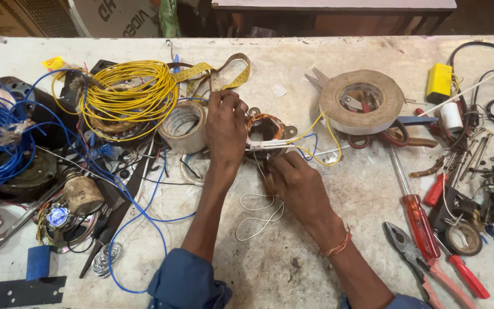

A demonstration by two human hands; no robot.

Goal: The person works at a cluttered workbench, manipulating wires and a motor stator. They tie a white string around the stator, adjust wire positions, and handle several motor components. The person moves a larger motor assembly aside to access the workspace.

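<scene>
A person leans over a worn, pale workbench (315, 252), both bare hands meeting at a small motor stator (265, 127) wound with copper wire, which lies near the middle of the bench. The left hand (226, 129) curls over the stator's left side, fingers bent and gripping its rim. The right hand (295, 180) sits just below it, fingers pinched on a thin white sleeve (270, 146) that crosses the stator's lower edge — yellow and blue leads trail off to the right. A loop of white cord (258, 214) lies on the bench between the forearms. Just left of the stator stands a roll of clear tape (183, 126), and beyond it a coil of yellow wire (127, 97). To the right lie a wide roll of brown tape (362, 102), a red-handled screwdriver (415, 214) and pliers (415, 257) — the bench's far right is a tangle of small tools.
</scene>
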